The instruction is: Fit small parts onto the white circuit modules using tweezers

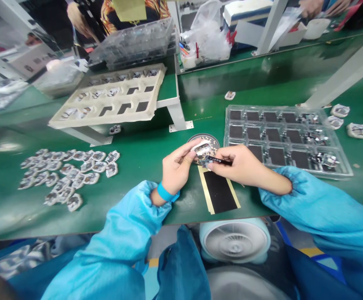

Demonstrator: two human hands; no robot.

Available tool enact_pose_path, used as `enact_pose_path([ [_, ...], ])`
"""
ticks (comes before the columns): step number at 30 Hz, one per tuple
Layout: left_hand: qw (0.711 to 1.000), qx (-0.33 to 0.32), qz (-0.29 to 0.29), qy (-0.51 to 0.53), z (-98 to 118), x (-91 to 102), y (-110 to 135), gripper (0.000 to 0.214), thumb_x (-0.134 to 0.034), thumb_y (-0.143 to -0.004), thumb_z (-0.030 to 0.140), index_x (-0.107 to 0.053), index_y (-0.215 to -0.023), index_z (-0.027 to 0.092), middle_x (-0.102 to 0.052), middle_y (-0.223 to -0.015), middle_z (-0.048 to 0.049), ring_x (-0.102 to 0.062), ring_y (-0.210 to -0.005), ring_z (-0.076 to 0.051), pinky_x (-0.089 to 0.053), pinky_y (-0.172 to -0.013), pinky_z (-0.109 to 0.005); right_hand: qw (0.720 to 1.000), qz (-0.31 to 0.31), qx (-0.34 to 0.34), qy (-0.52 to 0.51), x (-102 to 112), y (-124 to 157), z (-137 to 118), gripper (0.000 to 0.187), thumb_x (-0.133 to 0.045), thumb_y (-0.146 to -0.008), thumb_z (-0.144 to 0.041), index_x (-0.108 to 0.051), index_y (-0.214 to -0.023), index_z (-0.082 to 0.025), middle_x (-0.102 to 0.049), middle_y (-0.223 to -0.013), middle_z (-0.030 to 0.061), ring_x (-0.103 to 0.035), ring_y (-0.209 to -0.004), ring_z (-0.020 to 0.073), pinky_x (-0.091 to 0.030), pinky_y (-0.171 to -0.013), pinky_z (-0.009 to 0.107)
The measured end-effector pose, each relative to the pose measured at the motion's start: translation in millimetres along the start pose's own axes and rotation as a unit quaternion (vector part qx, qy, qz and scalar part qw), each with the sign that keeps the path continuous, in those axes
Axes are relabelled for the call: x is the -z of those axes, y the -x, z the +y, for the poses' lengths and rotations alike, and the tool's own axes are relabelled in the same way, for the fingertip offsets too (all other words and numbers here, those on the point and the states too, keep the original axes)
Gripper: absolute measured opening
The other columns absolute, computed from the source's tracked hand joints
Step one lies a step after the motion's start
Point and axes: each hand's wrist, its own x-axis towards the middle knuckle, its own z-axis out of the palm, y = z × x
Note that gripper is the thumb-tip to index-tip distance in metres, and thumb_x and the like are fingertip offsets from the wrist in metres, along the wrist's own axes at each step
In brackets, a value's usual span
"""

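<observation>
My left hand (pixel 178 166), with a blue band at its wrist, is closed on a small white plastic housing (pixel 201 147). In my right hand (pixel 238 165) is a pair of black tweezers (pixel 218 161), held between thumb and fingers. Their tips point left, close beside the housing; a small dark part seems to be at them, too blurred to name. Under both hands stands a round dish (pixel 205 137) of tiny parts. A black pad (pixel 220 192) with yellow edges lies on the green table in front of the dish.
A clear compartment tray (pixel 289 166) stands to the right, some cells holding small assemblies. Many white housings (pixel 75 179) lie at left. A cream tray (pixel 106 118) rests on a raised stand (pixel 178 112). Other people's hands (pixel 323 7) show across the bench.
</observation>
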Motion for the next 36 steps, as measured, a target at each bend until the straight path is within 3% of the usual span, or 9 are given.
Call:
enact_pose_path([
  [5,0.999,0.01,0.027,0.033,2.9,-0.3,-3.5,0.032,-0.071,-0.095,0.034,-0.075,-0.124,0.022,-0.077,-0.121,-0.0082,-0.077,-0.087,-0.017,-0.065,-0.077,-0.028,0.998,0.035,0.04,0.021,-4.5,3.2,-1.5,0.035,-0.069,-0.086,-0.034,-0.05,-0.061,-0.018,-0.04,-0.055,-0.0061,-0.034,-0.052,0.007,-0.027,-0.048,0.023],
  [9,1.0,-0.011,-0.006,0.01,4.2,-0.9,0.3,0.029,-0.069,-0.097,0.031,-0.076,-0.124,0.024,-0.075,-0.125,-0.0066,-0.075,-0.107,-0.021,-0.063,-0.09,-0.03,0.992,0.09,0.074,0.05,-2.9,2.6,0.3,0.029,-0.068,-0.088,-0.031,-0.056,-0.066,-0.017,-0.047,-0.058,-0.0047,-0.039,-0.055,0.0073,-0.031,-0.052,0.022],
  [13,0.996,-0.051,-0.048,-0.051,4.7,1.1,3.5,0.029,-0.064,-0.1,0.026,-0.074,-0.127,0.026,-0.074,-0.127,-0.0042,-0.07,-0.121,-0.021,-0.056,-0.108,-0.034,0.99,0.081,0.085,0.081,-2.6,1.3,5.5,0.028,-0.068,-0.089,-0.03,-0.056,-0.067,-0.017,-0.049,-0.059,-0.0044,-0.041,-0.055,0.0078,-0.031,-0.054,0.023],
  [17,0.99,-0.078,-0.058,-0.097,5.4,2.3,3.9,0.03,-0.062,-0.101,0.025,-0.075,-0.127,0.026,-0.075,-0.127,-0.0036,-0.069,-0.122,-0.021,-0.055,-0.109,-0.034,0.992,0.063,0.076,0.084,-2.9,1.3,8.2,0.031,-0.067,-0.089,-0.032,-0.053,-0.065,-0.018,-0.047,-0.059,-0.0049,-0.04,-0.056,0.008,-0.03,-0.054,0.023],
  [24,1.0,-0.013,-0.005,-0.019,4.1,2.3,-0.8,0.03,-0.066,-0.098,0.034,-0.075,-0.126,0.025,-0.073,-0.129,-0.0065,-0.07,-0.12,-0.024,-0.059,-0.104,-0.036,0.992,-0.001,0.11,0.066,-3.9,3.3,4.9,0.03,-0.069,-0.086,-0.026,-0.053,-0.062,-0.018,-0.04,-0.054,-0.0076,-0.033,-0.052,0.0062,-0.027,-0.051,0.023],
  [30,0.998,0.035,-0.005,0.042,5.4,0.6,-3.0,0.037,-0.072,-0.093,0.041,-0.075,-0.125,0.021,-0.074,-0.126,-0.0108,-0.075,-0.107,-0.025,-0.065,-0.081,-0.032,0.999,0.005,0.034,-0.008,-0.9,1.9,2.9,0.031,-0.07,-0.089,-0.038,-0.059,-0.067,-0.018,-0.049,-0.059,-0.0037,-0.041,-0.055,0.0087,-0.032,-0.051,0.023],
  [36,0.998,0.017,-0.027,0.051,5.3,-3.1,1.1,0.033,-0.071,-0.095,0.036,-0.075,-0.124,0.023,-0.075,-0.126,-0.0096,-0.073,-0.115,-0.025,-0.061,-0.1,-0.038,0.997,0.056,0.054,0.01,-0.8,0.0,5.0,0.03,-0.07,-0.089,-0.035,-0.057,-0.067,-0.017,-0.05,-0.06,-0.0036,-0.041,-0.056,0.0086,-0.033,-0.052,0.023],
])
